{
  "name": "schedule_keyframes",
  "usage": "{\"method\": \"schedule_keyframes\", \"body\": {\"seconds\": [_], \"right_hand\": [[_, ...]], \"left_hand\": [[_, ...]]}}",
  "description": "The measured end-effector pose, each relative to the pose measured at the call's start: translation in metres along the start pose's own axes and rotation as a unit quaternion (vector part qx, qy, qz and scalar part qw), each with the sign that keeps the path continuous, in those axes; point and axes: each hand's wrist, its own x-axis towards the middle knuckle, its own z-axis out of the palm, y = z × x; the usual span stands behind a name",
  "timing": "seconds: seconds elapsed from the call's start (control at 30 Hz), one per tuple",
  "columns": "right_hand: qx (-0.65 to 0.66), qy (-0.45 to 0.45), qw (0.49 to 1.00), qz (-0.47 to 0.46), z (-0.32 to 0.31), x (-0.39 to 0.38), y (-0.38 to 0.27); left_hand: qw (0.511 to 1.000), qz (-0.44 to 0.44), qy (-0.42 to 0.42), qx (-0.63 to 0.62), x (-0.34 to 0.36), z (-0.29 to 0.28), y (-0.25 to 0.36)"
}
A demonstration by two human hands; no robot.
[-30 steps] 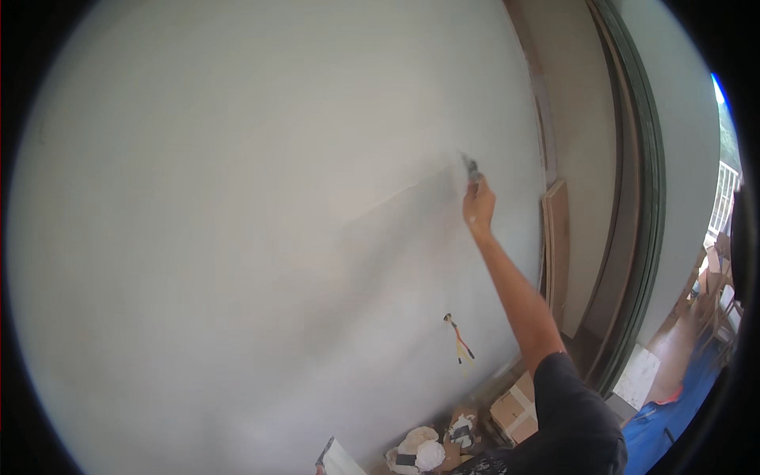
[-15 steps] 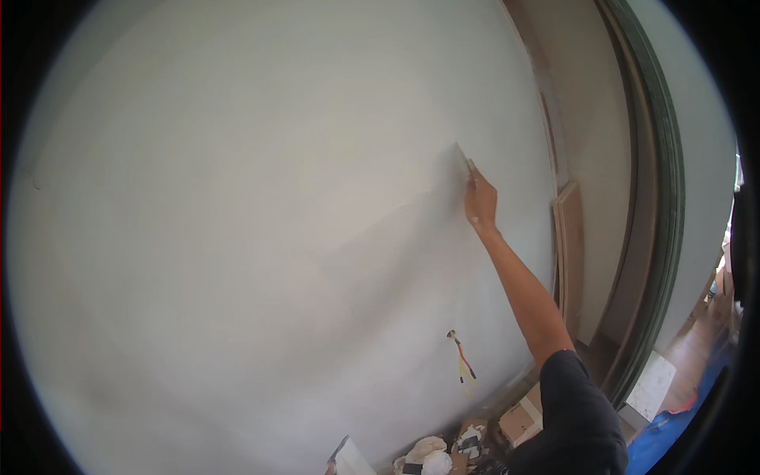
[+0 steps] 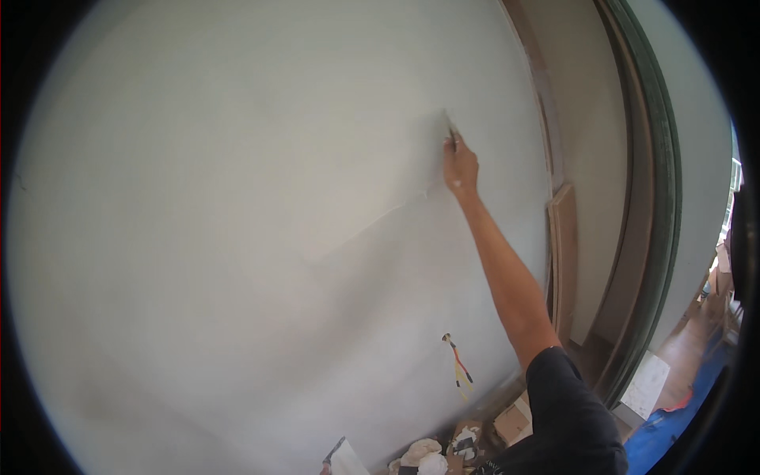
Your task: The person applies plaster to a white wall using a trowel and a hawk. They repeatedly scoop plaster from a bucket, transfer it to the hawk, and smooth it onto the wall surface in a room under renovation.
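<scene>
My right hand (image 3: 461,168) is raised on an outstretched arm, its fingers closed round a putty knife (image 3: 450,127). The blade is seen nearly edge-on against the pale plastered wall (image 3: 237,174). Below and left of that hand, a thin raised line of plaster (image 3: 380,218) slants down across the wall. Only a bit of my left hand (image 3: 325,468) shows at the lower edge. It grips a flat, pale-faced tool (image 3: 347,461) with a dark edge, mostly cut off by the frame, so its exact kind is unclear.
Wires (image 3: 457,364) stick out of a hole low in the wall. Cardboard boxes (image 3: 513,421) and crumpled white bags (image 3: 423,455) lie at its foot. A wooden board (image 3: 563,261) leans by the dark door frame (image 3: 661,237) on the right. Blue sheeting (image 3: 673,435) covers floor beyond.
My right hand and the putty knife have moved up and slightly left along the wall. The plaster line shows more clearly. My left hand's tool has shifted little.
</scene>
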Motion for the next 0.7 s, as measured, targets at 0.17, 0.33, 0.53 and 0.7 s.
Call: {"method": "schedule_keyframes", "body": {"seconds": [0.17, 0.33, 0.53, 0.7], "right_hand": [[0.048, -0.051, 0.996, -0.058, 0.06, -0.118, -0.084], [0.087, -0.064, 0.988, -0.111, 0.107, -0.208, -0.125], [0.08, -0.071, 0.973, -0.204, 0.152, -0.297, -0.163], [0.105, -0.095, 0.964, -0.226, 0.183, -0.359, -0.18]], "left_hand": [[0.999, 0.017, 0.013, 0.035, 0.005, -0.082, -0.04], [0.996, 0.045, 0.014, 0.08, 0.018, -0.141, -0.065], [0.992, 0.061, 0.041, 0.104, 0.015, -0.187, -0.091], [0.987, 0.072, 0.066, 0.128, 0.016, -0.222, -0.119]]}}
